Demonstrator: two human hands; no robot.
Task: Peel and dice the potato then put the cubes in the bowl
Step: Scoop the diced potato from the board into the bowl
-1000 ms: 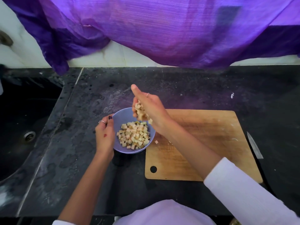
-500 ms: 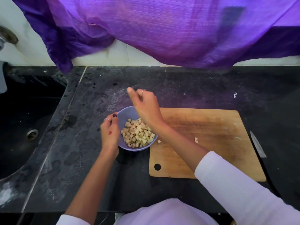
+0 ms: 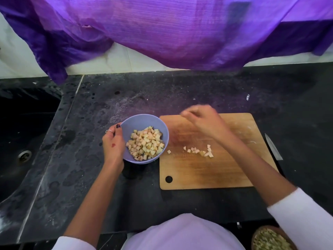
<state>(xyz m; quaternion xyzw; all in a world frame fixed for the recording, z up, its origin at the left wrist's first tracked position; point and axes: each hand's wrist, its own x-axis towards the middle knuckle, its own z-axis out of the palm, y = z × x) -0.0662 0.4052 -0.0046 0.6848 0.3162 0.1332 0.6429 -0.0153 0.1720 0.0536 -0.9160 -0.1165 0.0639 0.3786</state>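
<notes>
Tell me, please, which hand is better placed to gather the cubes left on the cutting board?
The right hand: it hovers over the cutting board, just beyond the loose cubes, holding nothing visible. The left hand grips the bowl rim.

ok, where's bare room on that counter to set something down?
Bare counter behind the bowl and cutting board, up to the purple cloth. Another strip between the sink and the left hand. The board's near half is bare. Crowded: the loose cubes under the right hand, and the knife at the board's right edge.
</notes>
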